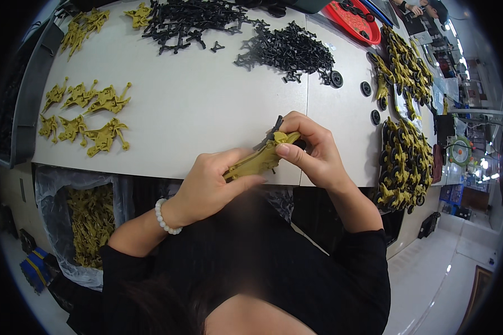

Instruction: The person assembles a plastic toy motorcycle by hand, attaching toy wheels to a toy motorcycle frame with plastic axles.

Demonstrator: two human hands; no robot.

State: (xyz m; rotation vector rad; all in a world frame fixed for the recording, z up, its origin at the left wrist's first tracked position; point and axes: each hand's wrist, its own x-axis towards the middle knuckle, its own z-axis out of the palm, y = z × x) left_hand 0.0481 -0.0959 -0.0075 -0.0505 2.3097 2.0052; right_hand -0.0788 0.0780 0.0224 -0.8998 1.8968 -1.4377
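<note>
Over the table's front edge, my left hand (209,180) and my right hand (318,153) hold a mustard-yellow plastic toy motorcycle body (258,163) between them. My left fingers and thumb close around its left end. The right thumb and fingers pinch its other end, where a small black plastic part (276,126) sticks up along the body. Whether that part is fully seated I cannot tell; my right fingers hide some of it. On the left of the table lie several more yellow bodies (107,137) in two rows.
Black small parts lie in heaps (288,50) at the back. Loose black wheels (365,88) sit right of the middle, near stacked yellow pieces with wheels (405,162). A red tray (349,25) stands behind. Below the table, a plastic-lined bin (120,195) holds yellow bodies.
</note>
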